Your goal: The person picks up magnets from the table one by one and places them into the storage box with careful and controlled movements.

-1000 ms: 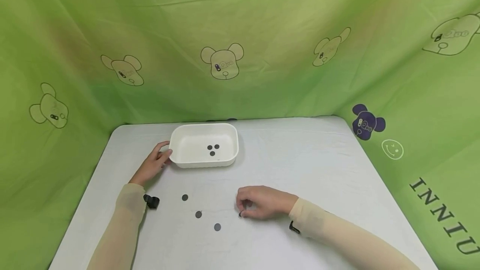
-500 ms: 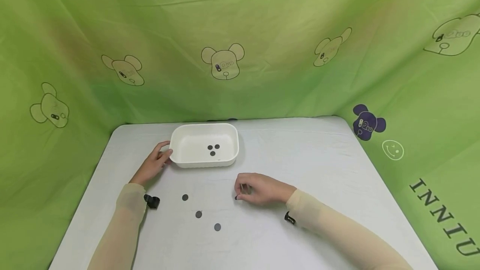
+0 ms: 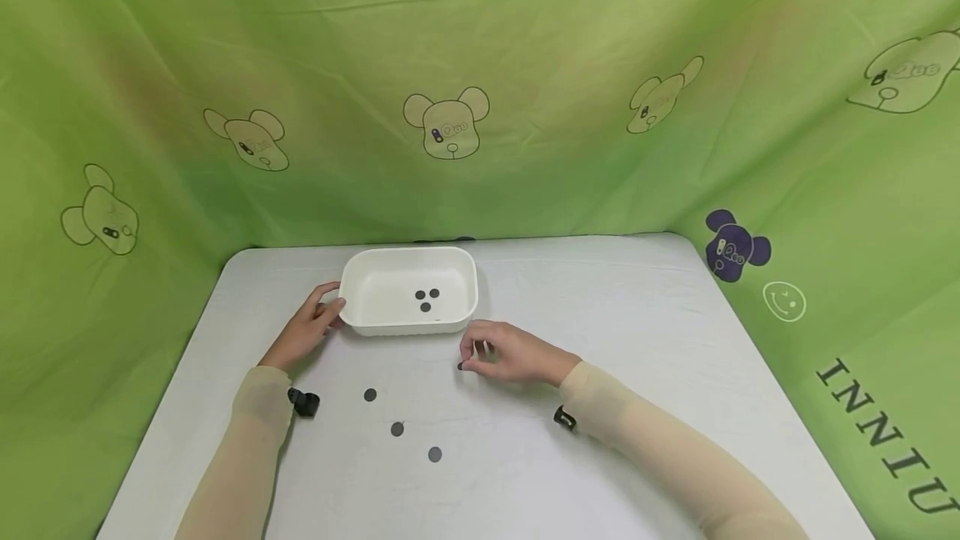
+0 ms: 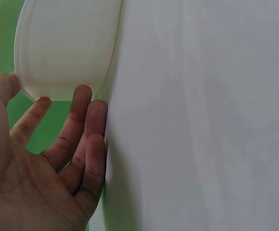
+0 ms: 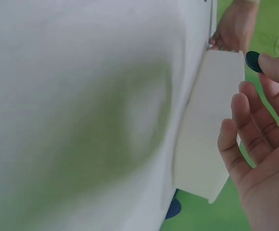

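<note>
A small dark round disc (image 5: 252,62) is pinched between the thumb and index finger of my right hand (image 3: 510,352). That hand is above the table, just in front of the box's near right corner; its other fingers curve loosely. At the left end of the white plastic box (image 3: 375,329), my left hand (image 3: 303,330) holds on, thumb at the rim and fingertips (image 4: 83,91) against the outer wall. Inside the box lie three dark discs (image 3: 425,307), grouped toward its right half. On the cloth in front, three more discs (image 3: 397,429) form a slanting row.
A white cloth covers the table (image 3: 600,315). Green curtains (image 3: 525,182) printed with bear heads rise at the back and both sides. Each wrist bears a small black camera, such as the left one (image 3: 303,402).
My right hand has moved away from me and slightly left, carrying the pinched disc toward the box. The left hand, the box and the other discs stay where they were.
</note>
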Demonstrator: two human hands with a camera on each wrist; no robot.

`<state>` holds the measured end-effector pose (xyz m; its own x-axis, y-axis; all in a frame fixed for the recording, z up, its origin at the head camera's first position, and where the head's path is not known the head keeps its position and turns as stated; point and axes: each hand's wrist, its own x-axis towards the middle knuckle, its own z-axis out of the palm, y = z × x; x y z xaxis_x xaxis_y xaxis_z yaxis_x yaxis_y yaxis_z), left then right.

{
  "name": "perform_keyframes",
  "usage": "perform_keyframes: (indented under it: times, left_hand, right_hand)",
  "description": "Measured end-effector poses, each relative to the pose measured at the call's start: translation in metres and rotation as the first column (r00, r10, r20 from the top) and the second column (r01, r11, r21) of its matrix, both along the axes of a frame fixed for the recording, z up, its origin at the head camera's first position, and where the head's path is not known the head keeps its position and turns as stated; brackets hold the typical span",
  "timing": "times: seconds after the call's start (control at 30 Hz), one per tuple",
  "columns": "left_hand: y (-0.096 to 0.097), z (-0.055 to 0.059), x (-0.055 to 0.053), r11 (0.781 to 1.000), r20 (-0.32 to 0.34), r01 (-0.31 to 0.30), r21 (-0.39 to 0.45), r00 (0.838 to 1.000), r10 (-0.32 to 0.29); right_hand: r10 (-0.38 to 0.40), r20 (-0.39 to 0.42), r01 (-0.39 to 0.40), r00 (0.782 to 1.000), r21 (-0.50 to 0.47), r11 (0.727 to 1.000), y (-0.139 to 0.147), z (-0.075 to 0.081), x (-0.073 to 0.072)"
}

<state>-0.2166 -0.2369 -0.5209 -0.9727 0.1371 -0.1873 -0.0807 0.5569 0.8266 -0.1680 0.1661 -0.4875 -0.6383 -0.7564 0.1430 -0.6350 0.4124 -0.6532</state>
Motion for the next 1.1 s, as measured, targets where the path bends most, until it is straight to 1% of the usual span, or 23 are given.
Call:
perform_keyframes:
  times: [0.3, 0.53, 0.87, 1.1]
  left_hand:
    - [0.0, 0.001, 0.001, 1.0, 0.0, -0.001, 0.009, 1.0, 0.001]
    - [0.001, 0.001, 0.001, 1.0, 0.001, 0.0, 0.003, 1.0, 0.0]
    - [0.003, 0.003, 0.002, 1.0, 0.009, 0.0, -0.002, 1.0, 0.0]
    - [0.003, 0.004, 0.003, 1.0, 0.013, -0.005, -0.006, 1.0, 0.005]
  right_hand:
    - [-0.035, -0.013, 0.035, 0.999, -0.009, 0.999, -0.008, 0.008, -0.018]
    - [-0.036, -0.006, 0.036, 0.999, -0.044, 0.998, -0.012, 0.016, -0.032]
    - [-0.058, -0.021, 0.057, 0.998, -0.058, 0.997, -0.019, 0.021, -0.051]
    - [-0.085, 0.021, 0.086, 0.996, -0.065, 0.994, -0.025, 0.025, -0.064]
